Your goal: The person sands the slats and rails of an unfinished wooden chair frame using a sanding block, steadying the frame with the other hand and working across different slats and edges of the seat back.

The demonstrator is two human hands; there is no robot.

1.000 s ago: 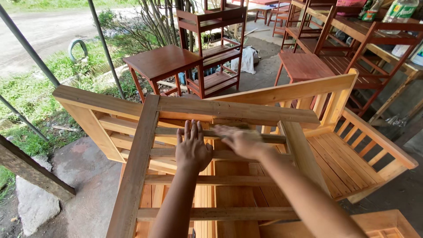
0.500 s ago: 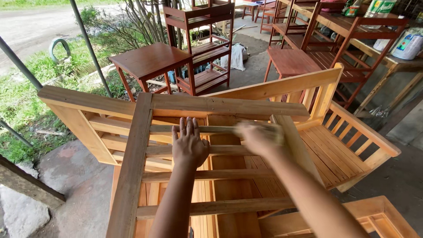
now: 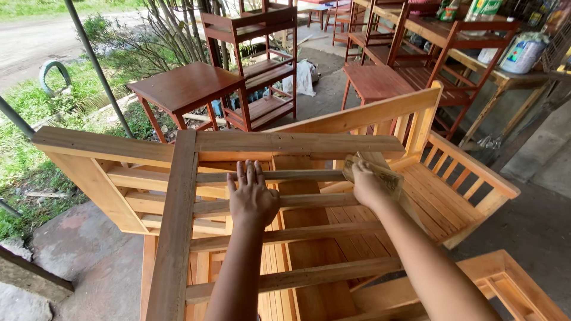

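Open-sided shed with a rough concrete floor, grass and a dirt road off to the far left, and furniture all over.

In the middle of it a person is leaning over a bare, unfinished slatted wooden frame that sits on top of other raw pieces. The left hand is pressed flat on the slats, fingers straight and spread, holding nothing, just bracing the frame. The right hand is closed around a folded piece of sandpaper, pushing it down at the right end of the top slat, right under the wide top rail.

My read: this is the sanding stage, working slat by slat. The next stroke would need steady downward pressure along the grain, with the flat hand keeping the frame from sliding.

Counts, as far as I can see:
- two hands, both the person's own
- one piece of sandpaper
- five thin cross slats showing in the frame, though arms cover some parts
- one raw slatted bench just right of the frame, plus a corner of another raw piece near right
- far side, stained reddish brown: one small table, one shelf unit, one stool-like table, and at least one chair. More sit behind, too cluttered to count.
- one white bucket on a bench far right
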